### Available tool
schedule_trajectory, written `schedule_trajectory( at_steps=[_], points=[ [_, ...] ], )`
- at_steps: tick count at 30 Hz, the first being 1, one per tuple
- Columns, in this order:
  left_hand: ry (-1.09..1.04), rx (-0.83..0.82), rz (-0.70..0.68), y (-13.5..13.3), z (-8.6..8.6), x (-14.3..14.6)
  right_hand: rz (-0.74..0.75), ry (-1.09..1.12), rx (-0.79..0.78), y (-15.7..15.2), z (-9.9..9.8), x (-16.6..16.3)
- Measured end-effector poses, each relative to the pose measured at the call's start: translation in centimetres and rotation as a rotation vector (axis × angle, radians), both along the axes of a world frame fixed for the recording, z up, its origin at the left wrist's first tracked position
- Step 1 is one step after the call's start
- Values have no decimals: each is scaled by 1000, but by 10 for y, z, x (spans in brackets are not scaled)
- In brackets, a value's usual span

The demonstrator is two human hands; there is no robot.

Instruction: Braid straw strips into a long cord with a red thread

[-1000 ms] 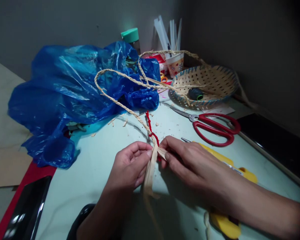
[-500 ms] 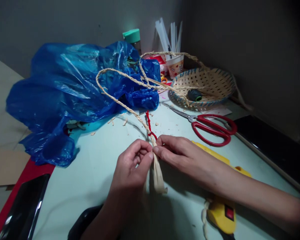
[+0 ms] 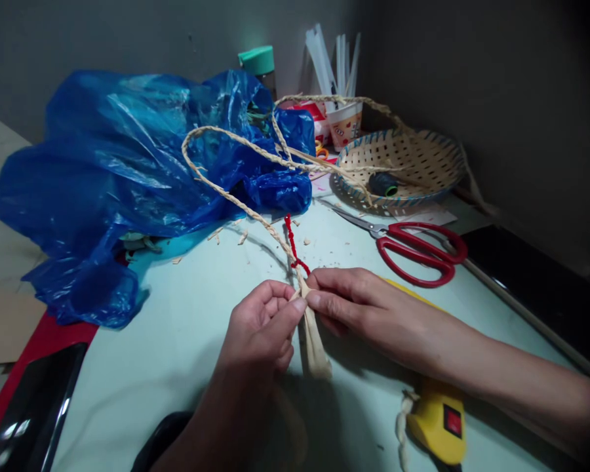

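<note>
L hand (image 3: 260, 331) & R hand (image 3: 373, 305), nearly touching, each pinch pale flat strands (image 3: 317, 347) btwn thumb + finger, ctr of light table (image 3: 172, 341); big blue plastic bag (image 3: 128, 157) at back L; straw-coloured braid (image 3: 233, 198) runs from strands up past bag, loops back R twd woven basket (image 3: 423, 157); red-handled scissors (image 3: 381, 257) lie beyond R hand; red yarn (image 3: 292, 244) crosses braid just above fingertips

A crumpled blue plastic bag (image 3: 142, 164) lies at far left. Red-handled scissors (image 3: 413, 239) lie right, nearer than the woven basket (image 3: 435, 157). A printed cup (image 3: 345, 128) stands far.
</note>
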State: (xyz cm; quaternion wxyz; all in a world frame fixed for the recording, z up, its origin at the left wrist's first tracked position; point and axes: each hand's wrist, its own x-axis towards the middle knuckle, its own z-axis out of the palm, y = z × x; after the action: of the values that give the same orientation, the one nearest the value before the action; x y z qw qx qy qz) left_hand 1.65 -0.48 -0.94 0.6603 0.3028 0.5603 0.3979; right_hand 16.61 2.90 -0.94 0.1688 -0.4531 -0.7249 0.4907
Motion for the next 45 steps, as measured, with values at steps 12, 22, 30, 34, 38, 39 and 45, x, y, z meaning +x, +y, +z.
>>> schedule_trajectory(
  at_steps=[12, 22, 30, 34, 38, 39, 45],
  points=[
    [300, 145, 19, 0, -3, 3, -62, -341, 294, -7, 11, -2],
    [553, 299, 20, -7, 2, 1, -65, -220, 349, -3, 13, -5],
    [841, 593, -77, -34, -8, 20, -91, 161, -113, -2, 6, -5],
    [942, 695, -289, -38, -4, 15, -113, 247, -206, -4, 8, -5],
    [907, 676, -30, -24, 14, 3, -176, 300, -228, -9, 12, -6],
    [839, 576, 31, -19, 16, 0, -186, 313, -265, -11, 12, -6],
    [-30, 66, -255, 5, 1, -5, -99, 291, -275, -13, 10, 0]
  ],
)
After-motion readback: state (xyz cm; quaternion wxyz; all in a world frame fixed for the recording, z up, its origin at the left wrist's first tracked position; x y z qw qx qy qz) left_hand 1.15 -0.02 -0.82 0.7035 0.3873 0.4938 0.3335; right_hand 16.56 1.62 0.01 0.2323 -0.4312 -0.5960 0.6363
